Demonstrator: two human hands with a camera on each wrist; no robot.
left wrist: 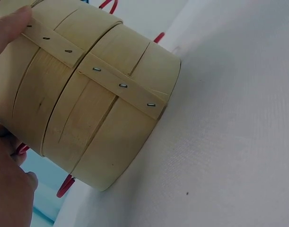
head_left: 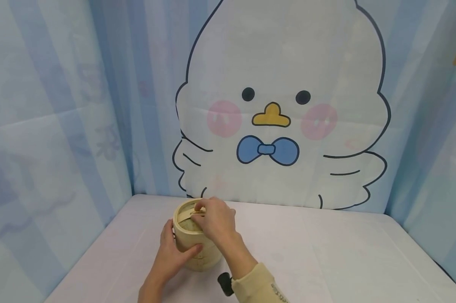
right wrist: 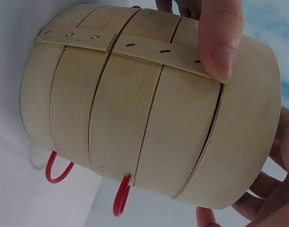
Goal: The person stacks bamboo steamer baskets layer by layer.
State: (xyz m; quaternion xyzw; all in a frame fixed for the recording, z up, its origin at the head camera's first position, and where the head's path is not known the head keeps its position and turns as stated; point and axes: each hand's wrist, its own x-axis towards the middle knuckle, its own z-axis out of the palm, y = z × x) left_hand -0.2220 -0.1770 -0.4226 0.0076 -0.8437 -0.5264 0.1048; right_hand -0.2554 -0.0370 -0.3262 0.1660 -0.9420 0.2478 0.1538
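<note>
A round bamboo steamer point(head_left: 202, 256), two stacked tiers topped by a lid point(head_left: 189, 226), stands upright on the table. My left hand point(head_left: 172, 255) grips its near left side, the thumb across the front wall. In the right wrist view that thumb point(right wrist: 222, 52) presses just below the lid's band point(right wrist: 248, 127). From above, my right hand point(head_left: 217, 219) pinches the strip handle across the lid's top. A thin dark line shows between lid and upper tier in the right wrist view. Red loops point(right wrist: 120, 196) stick out from the sides of the tiers.
The table point(head_left: 326, 256) has a pale cloth over it. Behind it hangs a curtain point(head_left: 281, 181) printed with a white cartoon bird, and striped blue curtains point(head_left: 53, 126) flank the sides. A small black device point(head_left: 225, 284) sits beside my right sleeve point(head_left: 256, 284).
</note>
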